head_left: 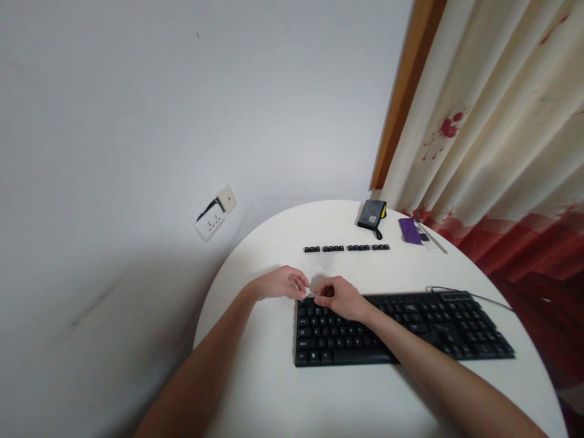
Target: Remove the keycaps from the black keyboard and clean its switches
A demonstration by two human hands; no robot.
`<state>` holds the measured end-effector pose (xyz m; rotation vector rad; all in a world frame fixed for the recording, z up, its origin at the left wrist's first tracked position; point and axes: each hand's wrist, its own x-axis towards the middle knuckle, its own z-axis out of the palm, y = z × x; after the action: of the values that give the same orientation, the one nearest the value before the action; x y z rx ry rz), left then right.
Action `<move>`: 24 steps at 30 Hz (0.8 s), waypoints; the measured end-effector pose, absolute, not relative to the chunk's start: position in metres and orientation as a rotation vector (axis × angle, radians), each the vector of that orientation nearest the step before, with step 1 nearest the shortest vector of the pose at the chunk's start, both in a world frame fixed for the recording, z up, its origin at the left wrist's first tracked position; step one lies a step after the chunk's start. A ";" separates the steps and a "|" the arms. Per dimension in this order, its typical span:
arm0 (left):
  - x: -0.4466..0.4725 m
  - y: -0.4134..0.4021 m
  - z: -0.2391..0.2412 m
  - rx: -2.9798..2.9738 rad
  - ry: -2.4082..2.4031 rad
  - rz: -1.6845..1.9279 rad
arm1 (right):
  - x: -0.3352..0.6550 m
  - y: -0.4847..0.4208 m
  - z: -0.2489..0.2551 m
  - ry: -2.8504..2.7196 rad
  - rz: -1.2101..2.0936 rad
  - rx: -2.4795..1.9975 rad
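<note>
A black keyboard (356, 358) lies on the white round table, partly covered by my right arm. Over its top left corner, my left hand (283, 283) and my right hand (341, 298) face each other with fingers pinched. Between the fingertips shows a thin white piece (311, 294), too small to name. Both hands seem to grip it, one at each end. Behind them, black keycaps (333, 248) stand in a row of several small groups.
Near the far table edge sits a dark pouch (371, 214) with a strap. To its right are a purple cloth (410, 231) and a slim pale stick (433, 238). The keyboard's cable (474, 297) runs off right. A wall with a socket (210, 221) borders the left; a curtain (493, 134) hangs right.
</note>
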<state>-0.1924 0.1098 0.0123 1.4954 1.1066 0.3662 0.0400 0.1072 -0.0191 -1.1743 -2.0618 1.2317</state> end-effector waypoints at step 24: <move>-0.166 0.166 -0.016 1.961 1.816 0.842 | 0.041 0.117 -0.029 -1.907 1.247 -1.083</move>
<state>-0.1657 0.1658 -0.0158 1.9608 1.8161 0.8424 0.0410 0.1172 -0.0291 -1.0829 -1.9067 1.2466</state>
